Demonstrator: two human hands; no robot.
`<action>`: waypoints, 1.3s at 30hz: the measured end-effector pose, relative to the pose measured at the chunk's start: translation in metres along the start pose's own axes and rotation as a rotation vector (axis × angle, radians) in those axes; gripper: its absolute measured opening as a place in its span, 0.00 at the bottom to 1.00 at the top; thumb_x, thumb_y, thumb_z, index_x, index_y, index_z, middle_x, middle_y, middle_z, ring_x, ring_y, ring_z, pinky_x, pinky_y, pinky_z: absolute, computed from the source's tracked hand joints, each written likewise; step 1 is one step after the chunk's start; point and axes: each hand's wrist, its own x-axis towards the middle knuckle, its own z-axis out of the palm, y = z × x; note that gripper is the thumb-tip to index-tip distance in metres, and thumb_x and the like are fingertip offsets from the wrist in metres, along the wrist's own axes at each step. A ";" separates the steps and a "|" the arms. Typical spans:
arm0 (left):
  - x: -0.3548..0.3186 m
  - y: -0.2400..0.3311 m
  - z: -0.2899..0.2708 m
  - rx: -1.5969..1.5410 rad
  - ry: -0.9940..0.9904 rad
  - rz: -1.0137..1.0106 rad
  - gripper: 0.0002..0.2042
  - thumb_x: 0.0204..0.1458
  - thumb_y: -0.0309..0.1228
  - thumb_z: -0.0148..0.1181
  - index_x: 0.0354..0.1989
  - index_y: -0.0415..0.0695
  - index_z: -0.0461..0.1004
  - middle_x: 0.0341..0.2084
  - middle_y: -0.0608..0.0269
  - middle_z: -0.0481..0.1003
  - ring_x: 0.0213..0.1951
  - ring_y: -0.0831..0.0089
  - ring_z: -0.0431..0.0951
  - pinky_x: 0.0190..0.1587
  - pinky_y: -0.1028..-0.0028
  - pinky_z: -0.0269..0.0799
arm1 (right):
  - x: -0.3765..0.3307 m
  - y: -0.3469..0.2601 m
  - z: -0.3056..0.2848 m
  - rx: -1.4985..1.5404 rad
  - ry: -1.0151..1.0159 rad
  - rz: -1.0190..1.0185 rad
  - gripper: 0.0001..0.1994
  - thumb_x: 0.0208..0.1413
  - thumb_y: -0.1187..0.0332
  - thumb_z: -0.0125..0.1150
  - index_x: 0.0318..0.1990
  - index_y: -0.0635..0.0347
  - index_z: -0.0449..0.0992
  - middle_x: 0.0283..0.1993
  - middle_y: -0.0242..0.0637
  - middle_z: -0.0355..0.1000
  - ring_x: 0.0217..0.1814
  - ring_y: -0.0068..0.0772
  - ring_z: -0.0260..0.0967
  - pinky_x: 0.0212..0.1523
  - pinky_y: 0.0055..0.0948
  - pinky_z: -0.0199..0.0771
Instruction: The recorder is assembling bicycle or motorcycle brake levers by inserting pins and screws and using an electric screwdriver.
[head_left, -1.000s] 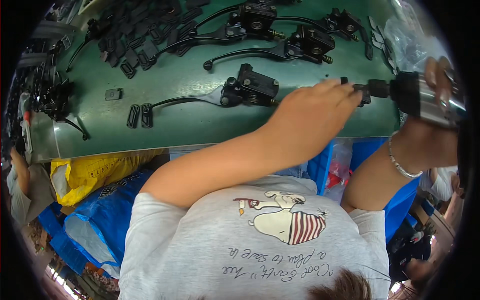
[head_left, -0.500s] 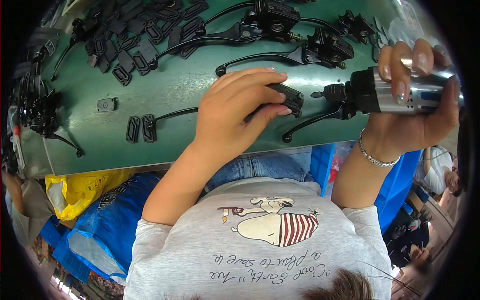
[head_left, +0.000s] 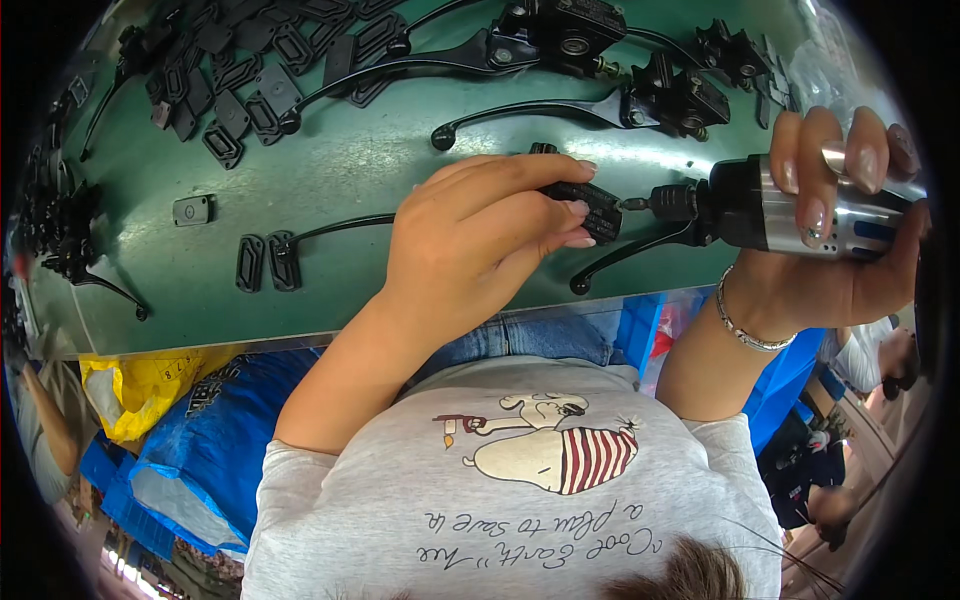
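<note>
My left hand [head_left: 455, 235] is wrapped round a black brake lever assembly, gripping its fluid reservoir [head_left: 602, 214] between fingers and thumb. The assembly's lever [head_left: 345, 227] sticks out to the left behind my wrist. In my right hand [head_left: 795, 290] is a silver and black electric screwdriver [head_left: 738, 203], held level and pointing left. Its bit [head_left: 634, 204] meets the right end of the reservoir; whether it sits in a screw is too small to tell. Another black lever [head_left: 625, 258] lies just below the screwdriver's nose.
More brake lever assemblies [head_left: 560, 45] lie along the far side of the green table [head_left: 330, 180]. Several black covers and gaskets [head_left: 270, 90] are heaped at the far left. Two gaskets [head_left: 268, 262] and one cover [head_left: 193, 209] lie nearer. Bags [head_left: 230, 420] stand below the edge.
The gap between the screwdriver bit and the reservoir has closed. My left hand has turned the reservoir slightly, and the whole view has shifted a little.
</note>
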 end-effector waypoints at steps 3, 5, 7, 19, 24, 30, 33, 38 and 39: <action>0.002 0.000 -0.001 -0.012 -0.032 0.076 0.09 0.40 0.15 0.68 0.29 0.37 0.77 0.40 0.52 0.82 0.32 0.70 0.81 0.31 0.78 0.75 | 0.000 0.000 -0.001 -0.039 -0.044 0.005 0.17 0.61 0.55 0.50 0.48 0.59 0.68 0.41 0.33 0.69 0.26 0.20 0.64 0.36 0.29 0.58; 0.002 0.000 -0.002 -0.014 -0.040 0.065 0.08 0.40 0.15 0.67 0.30 0.36 0.77 0.41 0.52 0.81 0.33 0.69 0.81 0.32 0.78 0.76 | 0.000 0.000 -0.002 -0.066 -0.073 0.007 0.18 0.61 0.55 0.50 0.49 0.60 0.68 0.41 0.33 0.70 0.26 0.21 0.65 0.36 0.29 0.59; 0.001 0.001 -0.003 -0.019 -0.055 0.042 0.08 0.41 0.14 0.67 0.30 0.36 0.77 0.42 0.50 0.81 0.34 0.69 0.82 0.33 0.77 0.78 | -0.001 -0.001 0.000 -0.073 -0.080 0.008 0.18 0.61 0.55 0.50 0.49 0.60 0.68 0.41 0.34 0.70 0.26 0.21 0.65 0.36 0.29 0.59; -0.003 -0.005 0.002 -0.120 -0.001 -0.068 0.07 0.39 0.24 0.70 0.27 0.44 0.77 0.40 0.63 0.81 0.40 0.64 0.82 0.38 0.70 0.78 | -0.002 0.003 0.019 -0.223 -0.059 -0.050 0.20 0.58 0.49 0.51 0.44 0.57 0.69 0.34 0.33 0.69 0.36 0.30 0.63 0.37 0.29 0.64; -0.004 -0.005 0.003 -0.135 0.009 -0.068 0.07 0.39 0.23 0.70 0.27 0.44 0.77 0.39 0.62 0.81 0.42 0.63 0.82 0.40 0.69 0.78 | 0.000 0.006 0.023 -0.276 -0.069 -0.057 0.21 0.57 0.46 0.52 0.42 0.56 0.69 0.31 0.33 0.68 0.40 0.32 0.62 0.36 0.28 0.65; -0.003 -0.004 0.003 -0.110 -0.001 -0.054 0.08 0.38 0.22 0.69 0.26 0.44 0.77 0.39 0.61 0.80 0.43 0.60 0.82 0.40 0.68 0.79 | 0.003 0.010 0.023 -0.309 -0.170 -0.056 0.21 0.57 0.45 0.52 0.42 0.55 0.71 0.29 0.33 0.67 0.39 0.33 0.61 0.34 0.28 0.65; -0.002 -0.002 -0.001 -0.133 -0.042 -0.062 0.07 0.41 0.17 0.66 0.27 0.40 0.76 0.40 0.56 0.79 0.44 0.60 0.81 0.40 0.69 0.81 | 0.007 0.010 0.025 -0.325 -0.219 -0.075 0.22 0.57 0.45 0.51 0.42 0.55 0.72 0.28 0.33 0.67 0.38 0.34 0.60 0.34 0.28 0.65; -0.002 0.002 -0.004 -0.305 -0.074 -0.175 0.06 0.46 0.08 0.59 0.29 0.31 0.75 0.44 0.48 0.78 0.46 0.61 0.81 0.40 0.72 0.85 | -0.001 0.011 0.055 -0.400 -0.014 -0.141 0.22 0.58 0.47 0.50 0.45 0.57 0.72 0.30 0.36 0.69 0.40 0.36 0.62 0.34 0.28 0.67; -0.003 0.002 -0.004 -0.373 -0.045 -0.234 0.06 0.46 0.08 0.59 0.28 0.31 0.75 0.45 0.48 0.78 0.46 0.62 0.81 0.40 0.72 0.85 | -0.001 0.010 0.059 -0.416 0.035 -0.154 0.22 0.59 0.47 0.49 0.46 0.58 0.72 0.31 0.36 0.69 0.40 0.36 0.63 0.34 0.28 0.67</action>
